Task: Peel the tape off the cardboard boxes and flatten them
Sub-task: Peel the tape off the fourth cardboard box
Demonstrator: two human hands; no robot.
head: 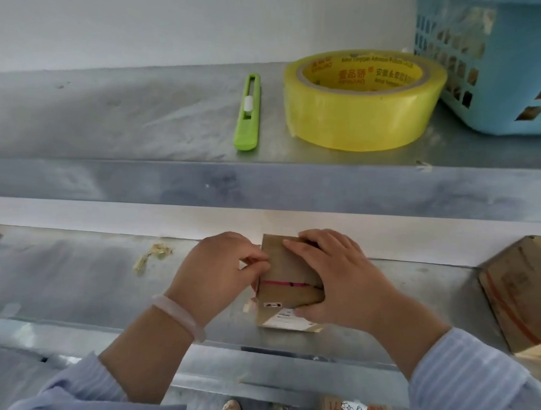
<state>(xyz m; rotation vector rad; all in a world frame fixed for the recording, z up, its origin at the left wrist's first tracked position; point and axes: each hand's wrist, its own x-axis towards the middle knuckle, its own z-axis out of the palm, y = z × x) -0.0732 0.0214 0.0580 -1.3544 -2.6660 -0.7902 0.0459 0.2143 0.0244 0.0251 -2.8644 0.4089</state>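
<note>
At the lower centre of the frame, my left hand [218,274] pinches the left edge of the small cardboard box [286,268]; my right hand [340,287] grips it from the right.

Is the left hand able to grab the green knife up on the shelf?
Probably yes. The green knife lies uncovered near the front of the shelf. But the left hand is pinching the small box, so it must let go first.

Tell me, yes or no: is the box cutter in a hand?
No; the box cutter lies on the upper shelf beside the tape roll; the left hand and right hand hold the cardboard box.
</note>
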